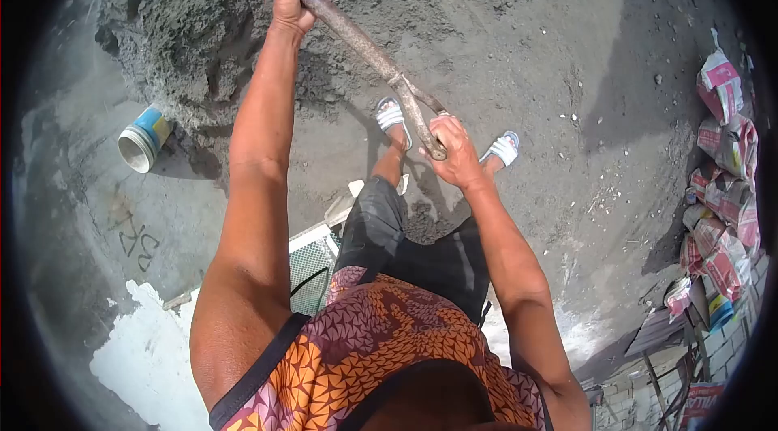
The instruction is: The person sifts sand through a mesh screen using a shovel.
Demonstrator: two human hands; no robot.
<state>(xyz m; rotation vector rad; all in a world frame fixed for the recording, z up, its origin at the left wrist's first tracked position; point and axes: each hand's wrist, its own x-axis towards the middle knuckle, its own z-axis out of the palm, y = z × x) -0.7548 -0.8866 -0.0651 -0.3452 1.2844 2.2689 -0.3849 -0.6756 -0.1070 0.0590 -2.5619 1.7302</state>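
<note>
A long-handled shovel (352, 38) slants across the upper middle of the view, its worn shaft splitting into a forked grip near my body. My left hand (297, 1) is closed round the dark upper part of the shaft. At the near end, my right hand (454, 147) wraps round the forked grip. The shovel's blade lies beyond the top edge, out of sight. Below and left of the shaft spreads a heap of grey, sand-like material (186, 25), close to my left hand.
A blue, yellow and white bucket (139, 147) lies tipped by the heap. Crumpled pink-and-white sacks (725, 212) line the right side along a block wall (729, 342). A mesh screen (314, 273) sits beside my legs. My sandalled feet stand on gritty ground (519, 50).
</note>
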